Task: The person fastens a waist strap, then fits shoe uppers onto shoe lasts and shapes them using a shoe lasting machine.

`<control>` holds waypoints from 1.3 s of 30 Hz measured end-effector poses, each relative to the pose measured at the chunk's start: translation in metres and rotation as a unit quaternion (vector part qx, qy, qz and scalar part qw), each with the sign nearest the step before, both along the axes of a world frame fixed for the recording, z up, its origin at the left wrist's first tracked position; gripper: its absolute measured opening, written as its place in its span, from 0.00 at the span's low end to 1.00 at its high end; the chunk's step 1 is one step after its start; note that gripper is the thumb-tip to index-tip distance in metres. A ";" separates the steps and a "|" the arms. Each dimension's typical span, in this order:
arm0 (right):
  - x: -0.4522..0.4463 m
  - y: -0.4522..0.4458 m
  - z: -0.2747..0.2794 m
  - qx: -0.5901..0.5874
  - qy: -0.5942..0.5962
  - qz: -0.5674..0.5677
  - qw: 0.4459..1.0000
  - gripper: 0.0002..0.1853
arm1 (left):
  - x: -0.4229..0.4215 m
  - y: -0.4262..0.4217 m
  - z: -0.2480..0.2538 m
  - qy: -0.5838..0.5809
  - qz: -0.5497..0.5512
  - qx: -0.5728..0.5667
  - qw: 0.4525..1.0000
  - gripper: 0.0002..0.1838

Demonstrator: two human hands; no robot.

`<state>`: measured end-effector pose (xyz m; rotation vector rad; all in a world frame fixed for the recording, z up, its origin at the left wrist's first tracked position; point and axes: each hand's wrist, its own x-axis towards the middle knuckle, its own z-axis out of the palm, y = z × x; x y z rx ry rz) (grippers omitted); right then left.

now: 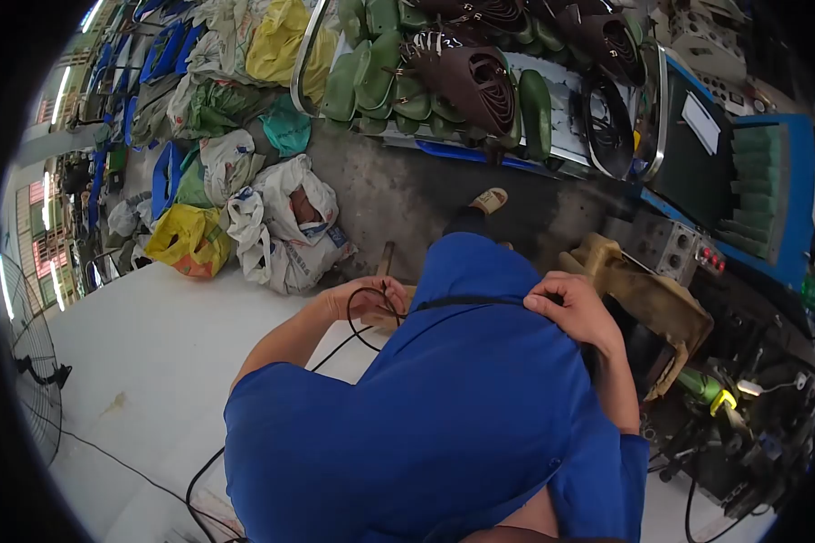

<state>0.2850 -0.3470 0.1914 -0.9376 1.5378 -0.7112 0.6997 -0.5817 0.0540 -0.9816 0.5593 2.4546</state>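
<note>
The black strap [471, 300] lies across the blue garment [462, 389] over the person's lap, between the two hands. The left hand [371, 300] has its fingers closed on the strap, which makes a loose loop beside the wrist; the right hand [570, 308] pinches it between thumb and fingers at the other side of the lap. To the left is a white surface [154, 344] with a wire fan [29, 362] at its far side. Beyond it, a white bag [303, 226] carries printed lettering too small to read, and a yellow bag [190, 242] sits near it. Ahead, a rack [561, 81] bears green shoe-shaped forms [534, 113] and dark brown coiled strips [489, 90]. At the right, a blue machine [792, 217] stands near a white label [700, 124], its writing illegible, and a control box [665, 249] with red buttons [710, 262]
</note>
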 end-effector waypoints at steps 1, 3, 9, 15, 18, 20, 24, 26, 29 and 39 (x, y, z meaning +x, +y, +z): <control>0.002 0.000 0.003 0.021 0.000 -0.005 1.000 0.13 | -0.002 -0.007 0.002 -0.048 -0.002 -0.026 0.998 0.12; 0.005 -0.002 0.009 0.016 0.019 0.005 1.000 0.14 | -0.004 -0.022 -0.006 -0.183 0.005 -0.183 0.966 0.12; 0.008 -0.004 0.017 0.024 0.062 0.068 0.995 0.19 | -0.073 -0.044 0.063 -0.069 -0.104 -0.375 0.919 0.10; 0.015 -0.001 0.011 0.028 0.088 0.099 0.991 0.22 | -0.124 -0.016 0.103 0.143 -0.361 -0.317 0.865 0.11; 0.015 0.004 0.014 0.052 0.081 0.084 0.992 0.22 | -0.123 -0.018 0.101 0.164 -0.362 -0.309 0.864 0.11; 0.015 0.006 0.015 0.063 0.076 0.070 0.993 0.22 | -0.125 -0.018 0.100 0.172 -0.376 -0.291 0.863 0.10; 0.020 0.014 0.015 0.079 0.042 0.016 0.996 0.20 | -0.136 -0.018 0.100 0.193 -0.360 -0.277 0.870 0.09; 0.021 0.022 0.014 0.091 0.028 -0.014 0.995 0.18 | -0.144 -0.020 0.106 0.201 -0.355 -0.278 0.870 0.08; 0.028 0.054 -0.002 0.049 -0.064 -0.154 0.985 0.14 | -0.151 -0.023 0.114 0.182 -0.378 -0.307 0.854 0.09; 0.165 0.234 -0.071 0.010 -0.004 -0.696 0.718 0.13 | -0.179 -0.045 0.115 0.153 -0.534 -0.274 0.785 0.06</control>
